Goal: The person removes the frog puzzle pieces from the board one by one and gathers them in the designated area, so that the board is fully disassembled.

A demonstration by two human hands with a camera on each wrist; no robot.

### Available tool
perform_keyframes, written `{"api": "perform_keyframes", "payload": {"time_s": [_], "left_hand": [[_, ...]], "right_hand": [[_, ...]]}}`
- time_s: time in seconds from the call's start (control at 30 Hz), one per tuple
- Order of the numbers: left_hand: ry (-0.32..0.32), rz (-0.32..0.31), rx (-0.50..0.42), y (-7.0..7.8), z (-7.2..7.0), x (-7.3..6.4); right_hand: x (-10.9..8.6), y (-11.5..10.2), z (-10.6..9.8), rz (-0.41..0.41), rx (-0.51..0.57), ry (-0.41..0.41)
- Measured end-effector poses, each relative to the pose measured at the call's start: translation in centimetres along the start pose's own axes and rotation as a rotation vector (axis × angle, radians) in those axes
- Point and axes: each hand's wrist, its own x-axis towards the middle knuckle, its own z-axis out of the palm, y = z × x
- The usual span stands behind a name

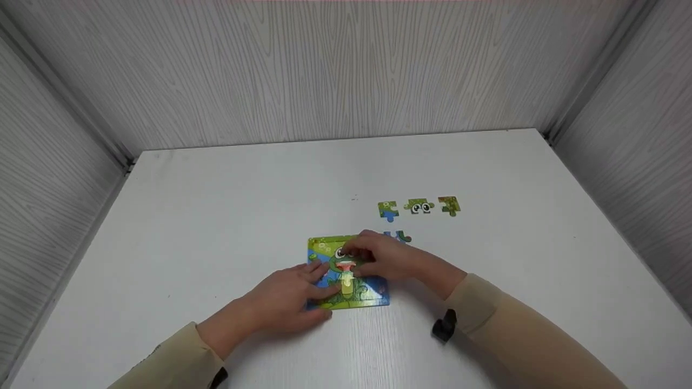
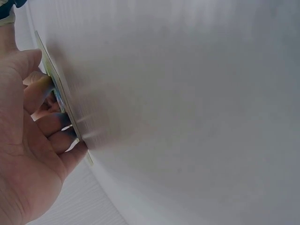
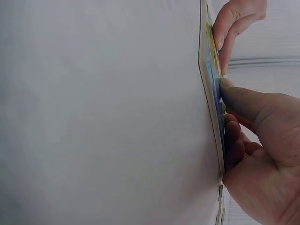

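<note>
A square jigsaw board (image 1: 321,240) with a green cartoon frog picture lies on the white table. My left hand (image 1: 286,300) rests on its left side, fingers spread and fairly straight, thumb by the front edge. Over the upper right of the board is my right hand (image 1: 386,256), its fingers curled. Between its thumb and fingertips it pinches a puzzle piece (image 1: 346,266) showing the frog's red mouth, low against the picture. In the right wrist view, the thumb (image 3: 243,98) touches the board's surface. The right hand hides part of the board.
Behind the board lie three loose pieces in a row: a green-blue piece (image 1: 387,209), a piece with eyes (image 1: 420,207) and a green-brown piece (image 1: 448,205). Another loose piece (image 1: 403,236) shows just beyond the right hand. Pale wood-grain panels (image 1: 324,70) enclose the table.
</note>
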Motion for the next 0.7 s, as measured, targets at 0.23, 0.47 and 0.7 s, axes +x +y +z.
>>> {"api": "perform_keyframes", "payload": {"time_s": [0.23,0.47,0.7], "left_hand": [[0.001,0.001,0.0,-0.03,0.06,-0.09],[-0.006,-0.007,-0.002,0.23,-0.23,-0.1],[-0.011,-0.008,-0.002,0.09,-0.08,0.02]], "right_hand": [[-0.19,-0.13,-0.04,0.001,0.012,-0.004],[-0.06,-0.27,-0.02,0.001,0.001,0.003],[0.02,-0.14,0.19,0.007,0.03,0.012]]}}
